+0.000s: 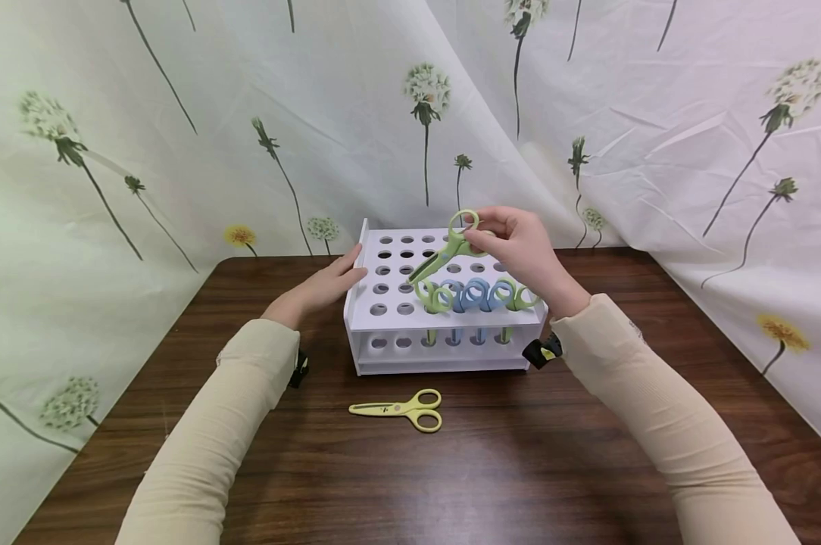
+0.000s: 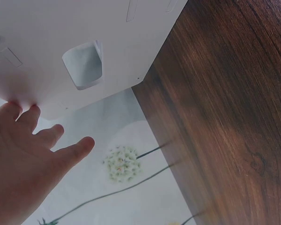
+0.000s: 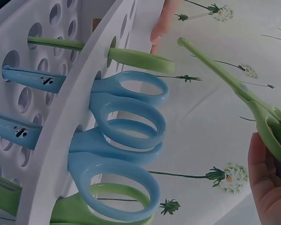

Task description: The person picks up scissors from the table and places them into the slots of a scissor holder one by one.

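Note:
My right hand point(image 1: 519, 238) pinches light green scissors point(image 1: 444, 256) by the handle loops, over the white rack point(image 1: 369, 322) full of round holes. The blades tilt down to the left, their tip close above a front hole. Flat against the rack's left side, the fingers of my left hand point(image 1: 322, 288) are extended, the thumb at the top edge. Along the front row stand two blue scissors point(image 3: 79, 145) between a green pair point(image 3: 140, 61) and another green pair point(image 3: 65, 211), blades down through the holes and loops on top.
Yellow scissors point(image 1: 383, 409) lie on the dark wooden table point(image 1: 492, 477) in front of the rack, loops to the right. Behind hangs a white cloth point(image 1: 356, 98) printed with dandelions. The rack's side panel point(image 2: 122, 47) has a rectangular cut-out.

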`<state>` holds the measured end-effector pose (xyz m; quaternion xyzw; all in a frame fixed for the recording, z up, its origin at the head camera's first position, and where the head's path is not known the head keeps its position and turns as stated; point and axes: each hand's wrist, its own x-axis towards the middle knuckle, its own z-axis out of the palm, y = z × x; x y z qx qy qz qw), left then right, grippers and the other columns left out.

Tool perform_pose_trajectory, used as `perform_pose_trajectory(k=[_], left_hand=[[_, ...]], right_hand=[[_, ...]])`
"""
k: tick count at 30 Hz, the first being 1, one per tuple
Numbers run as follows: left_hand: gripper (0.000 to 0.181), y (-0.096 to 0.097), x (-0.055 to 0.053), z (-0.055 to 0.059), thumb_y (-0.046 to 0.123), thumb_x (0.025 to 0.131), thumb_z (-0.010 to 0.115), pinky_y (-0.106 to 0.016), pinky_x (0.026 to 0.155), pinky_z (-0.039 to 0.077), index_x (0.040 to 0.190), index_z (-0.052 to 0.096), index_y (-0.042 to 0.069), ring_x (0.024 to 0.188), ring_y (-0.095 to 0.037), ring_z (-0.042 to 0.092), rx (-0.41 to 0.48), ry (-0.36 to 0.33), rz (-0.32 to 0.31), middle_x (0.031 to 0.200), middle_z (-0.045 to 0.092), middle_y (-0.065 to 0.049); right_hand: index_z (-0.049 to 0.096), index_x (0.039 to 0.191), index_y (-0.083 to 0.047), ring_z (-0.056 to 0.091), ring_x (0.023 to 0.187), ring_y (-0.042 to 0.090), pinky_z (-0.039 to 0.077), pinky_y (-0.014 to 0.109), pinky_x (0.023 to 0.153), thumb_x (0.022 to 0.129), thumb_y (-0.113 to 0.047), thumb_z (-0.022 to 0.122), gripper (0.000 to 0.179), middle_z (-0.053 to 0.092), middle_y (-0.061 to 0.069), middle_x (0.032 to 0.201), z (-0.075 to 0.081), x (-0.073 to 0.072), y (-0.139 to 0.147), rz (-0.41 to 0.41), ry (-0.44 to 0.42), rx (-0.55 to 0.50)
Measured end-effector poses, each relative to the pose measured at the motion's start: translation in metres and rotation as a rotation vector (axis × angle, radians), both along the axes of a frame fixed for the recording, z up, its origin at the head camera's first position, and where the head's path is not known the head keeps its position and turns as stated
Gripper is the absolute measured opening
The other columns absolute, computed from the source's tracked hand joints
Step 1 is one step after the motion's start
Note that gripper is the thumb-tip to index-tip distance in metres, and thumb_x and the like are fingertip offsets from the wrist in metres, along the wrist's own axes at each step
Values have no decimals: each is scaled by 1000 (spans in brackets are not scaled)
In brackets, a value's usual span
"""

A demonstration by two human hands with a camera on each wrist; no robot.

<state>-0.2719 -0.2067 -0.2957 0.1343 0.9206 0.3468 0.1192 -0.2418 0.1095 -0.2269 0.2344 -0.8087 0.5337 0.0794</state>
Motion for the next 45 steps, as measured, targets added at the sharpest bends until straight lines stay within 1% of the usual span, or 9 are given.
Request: perform_pose_trajectory(k=[2, 6, 9, 17, 24, 27, 31, 38, 45], left_hand=[[66, 0, 0, 0, 50, 97, 30, -48, 107, 9, 149, -3, 25, 138, -25, -2, 1, -1, -3, 153, -3, -8], [66, 0, 0, -1, 49, 97, 30, -47, 107, 9, 149, -2, 24, 138, -24, -1, 4, 1, -4, 153, -3, -7], [66, 0, 0, -1, 49, 97, 30, -47, 107, 9, 149, -2, 24, 138, -23, -1, 3, 4, -3, 153, -2, -6], [65, 1, 0, 0, 48, 98, 30, -47, 107, 9, 149, -2, 24, 138, -24, -1, 9, 0, -3, 153, -2, -7], [66, 0, -2, -1, 48, 98, 30, -47, 107, 7, 149, -2, 23, 138, -25, -3, 0, 12, -8, 153, -3, -8], [67, 0, -3, -1, 50, 97, 30, -47, 107, 8, 149, -2, 22, 138, -25, -3, -5, 14, -12, 153, -3, -8], [68, 0, -1, 0, 51, 97, 30, -47, 107, 8, 149, -2, 23, 138, -24, -2, -1, 10, -9, 153, -3, -7], [66, 0, -1, 0, 49, 97, 30, -46, 107, 8, 149, -2, 24, 138, -24, -2, 6, 9, -7, 153, -2, -6], [66, 0, -3, -2, 48, 98, 30, -46, 107, 7, 149, -2, 22, 138, -25, -2, 8, 7, -11, 153, -2, -8]], right_hand=[[64, 112, -2, 64, 76, 11, 41, 22, 49, 87, -20, 66, 31, 69, 6, 90, 0, 0, -3, 12, 5, 9], [64, 111, 0, 63, 74, 13, 45, 22, 55, 87, -16, 66, 29, 69, 8, 87, -1, -2, -8, 40, 31, 18], [65, 109, 1, 62, 71, 13, 46, 22, 61, 86, -12, 67, 26, 69, 9, 86, -2, -3, -11, 39, 55, 38], [66, 110, -4, 57, 64, 14, 44, 23, 55, 86, -15, 67, 26, 68, 7, 89, -4, -6, -17, 21, 73, 131], [67, 108, -5, 49, 55, 14, 36, 24, 48, 87, -16, 67, 24, 68, 4, 89, -6, -8, -23, 38, 100, 167], [68, 106, -8, 53, 57, 14, 35, 25, 49, 87, -17, 67, 22, 68, 2, 89, -8, -8, -26, 43, 113, 188], [68, 104, -9, 58, 67, 15, 41, 27, 57, 87, -19, 66, 20, 67, 1, 91, -9, -9, -29, 49, 122, 221], [68, 104, -6, 59, 75, 12, 46, 28, 65, 87, -14, 65, 19, 67, 4, 93, -11, -12, -36, 87, 84, 227], [68, 104, -3, 52, 68, 14, 42, 27, 62, 87, -13, 64, 20, 66, 5, 91, -16, -14, -42, 102, 82, 249]])
